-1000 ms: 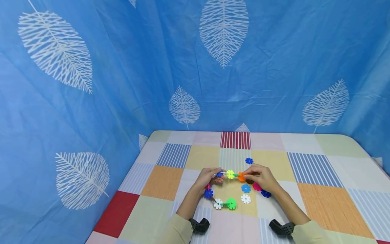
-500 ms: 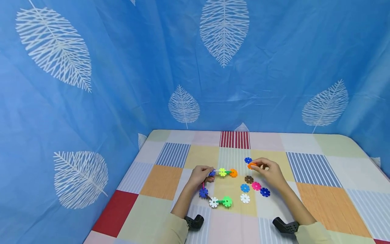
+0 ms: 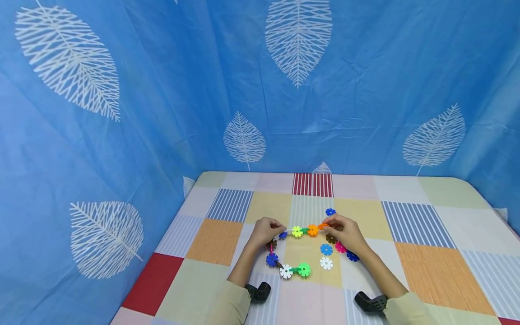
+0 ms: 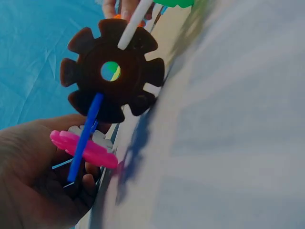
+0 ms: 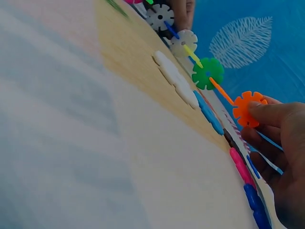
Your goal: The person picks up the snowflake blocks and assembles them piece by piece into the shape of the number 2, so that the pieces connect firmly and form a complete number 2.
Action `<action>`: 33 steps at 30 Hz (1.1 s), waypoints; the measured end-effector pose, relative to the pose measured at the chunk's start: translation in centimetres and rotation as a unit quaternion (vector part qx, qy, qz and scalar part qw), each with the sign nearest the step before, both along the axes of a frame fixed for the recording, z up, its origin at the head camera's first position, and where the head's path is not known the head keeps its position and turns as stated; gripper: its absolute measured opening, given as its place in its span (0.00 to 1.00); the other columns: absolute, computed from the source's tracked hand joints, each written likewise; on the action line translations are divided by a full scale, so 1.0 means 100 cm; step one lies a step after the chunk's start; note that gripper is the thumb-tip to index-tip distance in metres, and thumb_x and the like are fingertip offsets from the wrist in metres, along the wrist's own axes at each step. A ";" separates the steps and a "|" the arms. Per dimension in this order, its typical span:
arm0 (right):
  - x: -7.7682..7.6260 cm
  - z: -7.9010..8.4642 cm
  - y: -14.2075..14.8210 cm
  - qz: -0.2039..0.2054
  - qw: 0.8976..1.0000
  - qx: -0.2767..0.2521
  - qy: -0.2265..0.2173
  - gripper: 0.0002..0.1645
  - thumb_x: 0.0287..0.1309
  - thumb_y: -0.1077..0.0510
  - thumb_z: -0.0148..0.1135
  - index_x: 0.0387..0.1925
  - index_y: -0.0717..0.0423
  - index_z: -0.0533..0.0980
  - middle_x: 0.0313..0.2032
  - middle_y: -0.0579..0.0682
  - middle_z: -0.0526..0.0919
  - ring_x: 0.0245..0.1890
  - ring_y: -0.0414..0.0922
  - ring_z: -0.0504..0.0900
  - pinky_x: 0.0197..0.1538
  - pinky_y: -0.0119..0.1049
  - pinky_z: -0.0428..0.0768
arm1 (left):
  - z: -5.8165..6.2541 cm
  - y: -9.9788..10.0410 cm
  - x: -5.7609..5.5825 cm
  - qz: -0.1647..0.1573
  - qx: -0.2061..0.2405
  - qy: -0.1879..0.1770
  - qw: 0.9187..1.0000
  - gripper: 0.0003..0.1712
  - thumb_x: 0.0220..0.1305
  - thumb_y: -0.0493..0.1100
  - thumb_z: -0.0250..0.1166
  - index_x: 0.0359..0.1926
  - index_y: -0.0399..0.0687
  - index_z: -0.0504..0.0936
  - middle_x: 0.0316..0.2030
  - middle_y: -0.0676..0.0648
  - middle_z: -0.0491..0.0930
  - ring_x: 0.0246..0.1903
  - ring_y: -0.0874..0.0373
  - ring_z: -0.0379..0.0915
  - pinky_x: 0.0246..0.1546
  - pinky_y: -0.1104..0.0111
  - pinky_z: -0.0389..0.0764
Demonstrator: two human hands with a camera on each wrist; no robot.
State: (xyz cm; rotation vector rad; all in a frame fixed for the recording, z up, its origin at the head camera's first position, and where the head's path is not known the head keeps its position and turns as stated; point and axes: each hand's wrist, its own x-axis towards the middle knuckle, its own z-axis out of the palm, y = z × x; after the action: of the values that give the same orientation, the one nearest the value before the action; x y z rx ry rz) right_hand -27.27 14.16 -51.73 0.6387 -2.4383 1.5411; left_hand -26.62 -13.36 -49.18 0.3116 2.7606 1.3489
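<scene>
Green plastic is nearest to us: the notched green disc (image 3: 304, 270) at one end of the chain (image 3: 272, 260) of snowflake discs, which bends like a U with its mouth toward the right. Slightly farther, and to the right, the loose white disc (image 3: 326, 263), dark-blue disc (image 3: 352, 256), light-blue disc (image 3: 326, 249), pink disc (image 3: 341, 247) and brown disc (image 3: 331, 238) lie on the patchwork surface (image 3: 447, 280), some partly covered by the right hand (image 3: 345, 232).

Beyond these, both hands are at the far row of the chain. Its long axis runs from left to right, almost straight between them. The left hand (image 3: 266, 232) pinches the row's left corner; which disc is between its fingers, we cannot tell. The right fingers are closed in a pinch on the held orange disc (image 5: 249, 109), the thumb upon its face.

Just left of this disc is the end orange disc (image 3: 312, 230), much nearer to the right hand than to the left. The two orange discs stand crosswise, edges meeting or almost so; whether the notches are joined, we cannot tell. We judge that their alignment matters most.

Farthest, beyond the right hand, lies one small blue disc (image 3: 331, 211).
</scene>
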 end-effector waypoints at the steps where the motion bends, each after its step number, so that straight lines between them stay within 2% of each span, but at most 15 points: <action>1: 0.000 -0.001 -0.001 0.004 1.000 -0.002 0.003 0.06 0.52 0.62 0.66 0.34 0.54 0.79 0.31 0.48 0.82 0.27 0.40 0.78 0.30 0.28 0.78 | 0.000 0.000 -0.001 -0.002 -0.003 -0.005 1.000 0.09 0.57 0.46 0.66 0.29 0.45 0.86 0.23 0.54 0.80 0.22 0.63 0.71 0.24 0.71 0.74; 6: -0.001 -0.002 -0.003 0.004 1.000 -0.010 0.004 0.06 0.52 0.63 0.65 0.35 0.55 0.78 0.31 0.50 0.83 0.28 0.41 0.79 0.32 0.27 0.79 | 0.004 -0.002 -0.007 -0.003 -0.025 -0.025 0.999 0.12 0.58 0.49 0.65 0.30 0.47 0.86 0.24 0.54 0.80 0.23 0.63 0.73 0.25 0.70 0.75; 9: -0.001 -0.001 -0.002 -0.004 1.000 -0.011 0.002 0.07 0.52 0.64 0.65 0.34 0.55 0.78 0.32 0.50 0.83 0.29 0.40 0.79 0.33 0.26 0.79 | 0.009 0.000 -0.011 -0.009 -0.041 -0.007 0.999 0.14 0.60 0.52 0.62 0.36 0.46 0.85 0.29 0.53 0.81 0.28 0.61 0.74 0.29 0.69 0.76; 10: -0.001 -0.002 -0.001 -0.005 1.000 -0.010 0.003 0.06 0.52 0.64 0.65 0.34 0.55 0.78 0.32 0.50 0.83 0.29 0.40 0.80 0.33 0.26 0.79 | 0.012 0.002 -0.013 -0.019 -0.047 0.002 0.999 0.15 0.61 0.52 0.62 0.39 0.46 0.85 0.31 0.52 0.80 0.30 0.60 0.74 0.31 0.69 0.76; 12: -0.002 -0.002 -0.001 -0.002 1.000 -0.008 0.003 0.06 0.52 0.65 0.65 0.34 0.56 0.78 0.31 0.50 0.83 0.30 0.40 0.80 0.34 0.26 0.79 | 0.018 0.011 -0.015 -0.059 -0.069 0.023 0.996 0.19 0.60 0.53 0.62 0.46 0.45 0.82 0.37 0.49 0.79 0.35 0.57 0.75 0.34 0.68 0.77; 14: -0.002 -0.003 0.000 0.003 1.000 -0.004 0.002 0.06 0.51 0.65 0.66 0.33 0.56 0.78 0.31 0.50 0.83 0.29 0.40 0.80 0.34 0.26 0.79 | 0.023 0.024 -0.016 -0.111 -0.113 0.037 0.987 0.25 0.58 0.55 0.64 0.52 0.47 0.78 0.40 0.47 0.77 0.38 0.57 0.74 0.37 0.69 0.76; 16: -0.003 -0.004 0.000 0.006 1.000 0.002 0.001 0.06 0.51 0.64 0.66 0.33 0.55 0.78 0.31 0.49 0.83 0.29 0.40 0.80 0.34 0.26 0.79 | 0.024 0.036 -0.016 -0.158 -0.162 0.047 0.973 0.31 0.54 0.57 0.66 0.57 0.49 0.75 0.42 0.47 0.76 0.40 0.58 0.73 0.39 0.71 0.75; 18: -0.003 -0.005 0.000 0.006 1.000 0.011 -0.002 0.06 0.50 0.64 0.67 0.33 0.55 0.78 0.31 0.49 0.83 0.29 0.39 0.80 0.35 0.25 0.79 | 0.022 0.047 -0.016 -0.180 -0.212 0.065 0.958 0.34 0.51 0.59 0.68 0.58 0.51 0.74 0.41 0.50 0.76 0.39 0.61 0.71 0.39 0.73 0.74; 22: -0.002 -0.004 -0.001 0.001 1.000 0.026 0.004 0.08 0.50 0.66 0.67 0.34 0.57 0.78 0.31 0.50 0.82 0.31 0.43 0.80 0.38 0.27 0.79 | 0.011 0.059 -0.017 -0.175 -0.260 0.108 0.943 0.30 0.50 0.60 0.68 0.53 0.53 0.78 0.36 0.54 0.76 0.34 0.65 0.70 0.35 0.76 0.72; 25: 0.007 0.012 -0.004 0.002 0.999 0.034 0.009 0.08 0.49 0.70 0.66 0.33 0.61 0.78 0.31 0.53 0.82 0.31 0.48 0.80 0.38 0.28 0.79 | 0.005 0.062 -0.018 -0.170 -0.264 0.134 0.940 0.25 0.53 0.59 0.67 0.49 0.53 0.81 0.33 0.55 0.76 0.31 0.66 0.69 0.32 0.78 0.70; 27: 0.008 0.012 -0.002 0.006 0.999 0.032 0.003 0.08 0.49 0.69 0.65 0.33 0.60 0.77 0.31 0.52 0.82 0.32 0.46 0.80 0.39 0.28 0.79 | 0.003 0.062 -0.018 -0.170 -0.266 0.144 0.938 0.23 0.54 0.59 0.65 0.48 0.54 0.82 0.32 0.56 0.76 0.30 0.67 0.69 0.31 0.79 0.70; 29: 0.007 0.011 -0.001 0.012 1.000 0.027 -0.002 0.07 0.50 0.68 0.66 0.33 0.58 0.77 0.31 0.50 0.83 0.32 0.43 0.81 0.39 0.26 0.79 | 0.003 0.062 -0.018 -0.170 -0.266 0.147 0.937 0.23 0.55 0.59 0.65 0.48 0.53 0.83 0.33 0.56 0.78 0.31 0.67 0.70 0.32 0.79 0.71; 32: -0.002 -0.005 0.003 0.014 1.000 0.013 -0.020 0.07 0.51 0.64 0.67 0.33 0.54 0.77 0.31 0.46 0.83 0.31 0.39 0.80 0.39 0.26 0.79 | 0.004 0.061 -0.017 -0.168 -0.267 0.146 0.937 0.23 0.55 0.59 0.64 0.49 0.54 0.82 0.36 0.56 0.80 0.33 0.66 0.73 0.36 0.78 0.73; 33: -0.003 -0.005 0.003 0.012 1.000 0.009 -0.026 0.07 0.51 0.63 0.67 0.33 0.54 0.78 0.31 0.46 0.83 0.31 0.39 0.81 0.39 0.26 0.79 | 0.004 0.061 -0.017 -0.168 -0.267 0.146 0.938 0.23 0.56 0.59 0.64 0.49 0.54 0.82 0.37 0.55 0.81 0.35 0.65 0.74 0.37 0.77 0.73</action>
State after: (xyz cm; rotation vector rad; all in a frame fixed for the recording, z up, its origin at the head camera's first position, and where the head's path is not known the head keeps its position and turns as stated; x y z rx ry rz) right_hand -27.53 14.48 -52.21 0.6419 -2.4932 1.5668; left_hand -28.35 -7.26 -48.75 0.9500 2.9668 0.4774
